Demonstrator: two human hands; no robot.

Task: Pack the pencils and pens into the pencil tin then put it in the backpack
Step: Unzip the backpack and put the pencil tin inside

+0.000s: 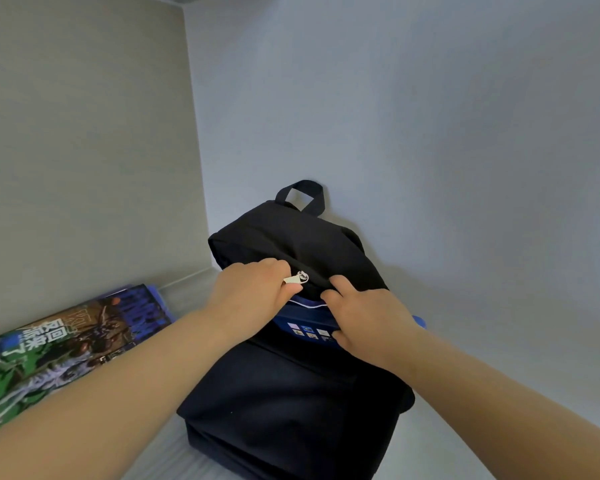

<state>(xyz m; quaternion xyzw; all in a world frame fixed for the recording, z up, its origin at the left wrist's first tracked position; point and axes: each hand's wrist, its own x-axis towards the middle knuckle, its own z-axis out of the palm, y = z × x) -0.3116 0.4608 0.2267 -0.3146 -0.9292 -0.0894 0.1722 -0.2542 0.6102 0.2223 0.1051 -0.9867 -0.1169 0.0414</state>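
Observation:
A black backpack (291, 386) stands on a pale surface against the wall, its carry loop at the top. My left hand (253, 292) pinches the silver zipper pull (296, 278) at the bag's upper opening. My right hand (364, 313) grips the blue pencil tin (303, 323), which sits partly inside the opening; its lid with small picture squares shows between my hands, and a blue corner sticks out past my right wrist. No pencils or pens are visible.
A stack of magazines (66, 344) with a green and blue cover lies to the left of the bag. Walls meet in a corner behind the backpack. A pale surface extends to the right of the bag.

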